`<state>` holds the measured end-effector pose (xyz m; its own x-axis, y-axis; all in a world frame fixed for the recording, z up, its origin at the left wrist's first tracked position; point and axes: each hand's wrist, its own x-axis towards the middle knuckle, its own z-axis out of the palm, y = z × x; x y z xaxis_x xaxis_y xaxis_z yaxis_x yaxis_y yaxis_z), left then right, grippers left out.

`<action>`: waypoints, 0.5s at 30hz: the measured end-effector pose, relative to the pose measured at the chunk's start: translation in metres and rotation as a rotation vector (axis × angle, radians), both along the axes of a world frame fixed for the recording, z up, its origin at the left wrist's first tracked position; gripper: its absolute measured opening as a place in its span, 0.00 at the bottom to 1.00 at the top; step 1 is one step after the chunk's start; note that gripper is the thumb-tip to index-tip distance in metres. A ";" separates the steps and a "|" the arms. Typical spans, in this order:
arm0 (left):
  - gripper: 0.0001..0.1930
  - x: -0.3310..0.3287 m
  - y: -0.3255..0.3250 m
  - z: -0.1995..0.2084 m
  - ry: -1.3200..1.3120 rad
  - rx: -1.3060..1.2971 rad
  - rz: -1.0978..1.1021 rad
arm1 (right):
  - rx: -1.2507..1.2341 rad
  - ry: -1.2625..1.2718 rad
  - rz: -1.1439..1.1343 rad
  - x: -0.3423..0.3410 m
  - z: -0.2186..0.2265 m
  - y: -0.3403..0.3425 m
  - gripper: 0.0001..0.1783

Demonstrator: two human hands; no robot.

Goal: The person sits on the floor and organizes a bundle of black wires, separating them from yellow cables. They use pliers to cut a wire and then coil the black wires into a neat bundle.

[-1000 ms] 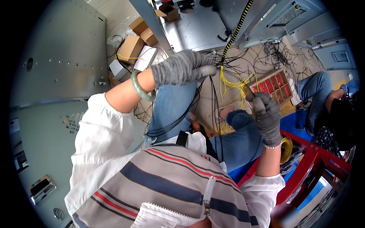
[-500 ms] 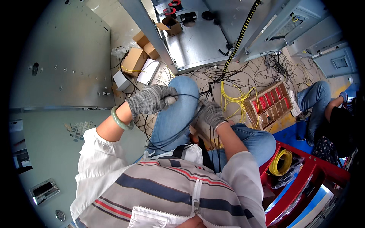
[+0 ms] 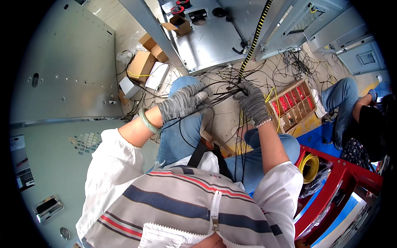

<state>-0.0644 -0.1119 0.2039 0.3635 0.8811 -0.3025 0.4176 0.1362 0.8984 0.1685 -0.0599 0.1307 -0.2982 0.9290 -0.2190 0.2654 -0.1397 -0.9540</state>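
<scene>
Several thin black wires (image 3: 220,98) stretch between my two gloved hands above my knees. My left hand (image 3: 183,101), in a grey knit glove, is closed round their left part. Also gloved, my right hand (image 3: 251,100) grips the wires at their right part, close to the lower end of a black-and-yellow banded cable bundle (image 3: 251,43). Loose black wire ends hang below the right hand, across my lap. My fingers hide exactly how many wires each hand holds.
A wooden compartment box (image 3: 292,105) with small red parts lies to the right, near another person's leg (image 3: 341,99). Cardboard boxes (image 3: 141,64) stand at the left by an open metal cabinet (image 3: 206,53). A red rack (image 3: 331,182) holds a yellow wire coil (image 3: 309,168).
Both hands have moved right and the right hand also up toward the banded bundle. The wire loop that hung over my knee is now drawn out between the hands.
</scene>
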 end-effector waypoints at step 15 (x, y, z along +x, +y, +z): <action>0.15 -0.109 0.011 0.114 0.318 -0.138 0.014 | -0.047 -0.087 -0.192 0.061 0.004 0.014 0.09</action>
